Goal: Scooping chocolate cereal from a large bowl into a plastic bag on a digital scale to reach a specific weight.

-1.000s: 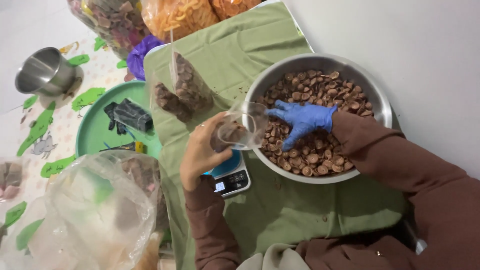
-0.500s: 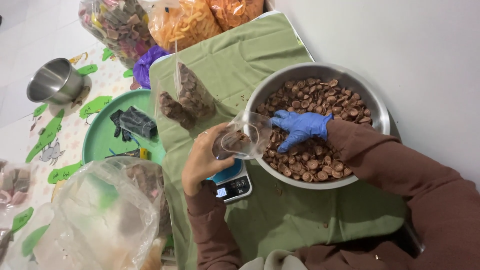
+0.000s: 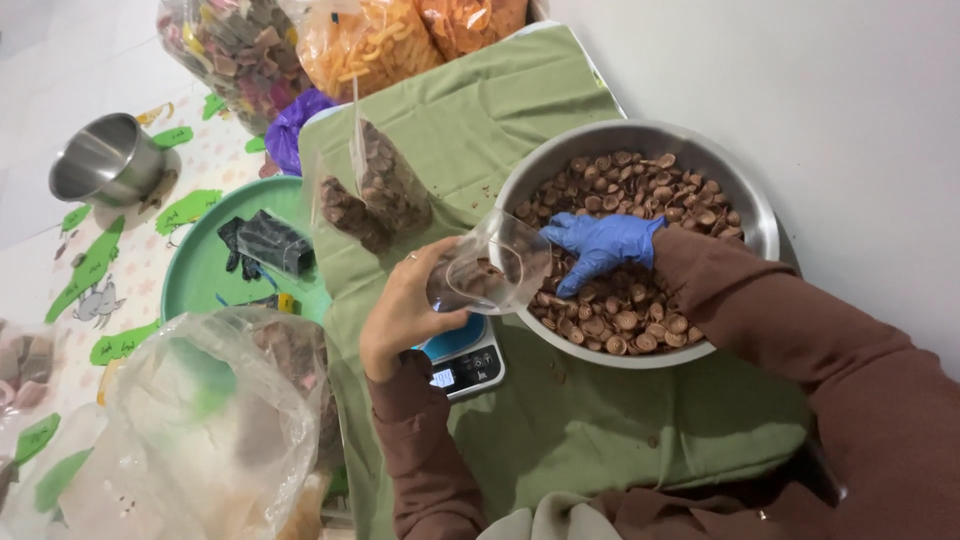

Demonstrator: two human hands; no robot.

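A clear plastic bag (image 3: 495, 265), mouth open and tipped toward three o'clock, holds a few brown round snacks and overlaps the nine o'clock rim of a wide steel bowl (image 3: 760, 220) heaped with the same ridged brown snack pieces (image 3: 640, 300).

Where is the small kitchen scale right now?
In the head view, the scale sits on the green cloth just left of the steel bowl, below the clear bag held in the left hand.

Bright, even indoor light, soft shadows under steel bowl (image 3: 760, 215) at 3 o'clock; plastic bag (image 3: 190, 430) at 8 o'clock blurry.
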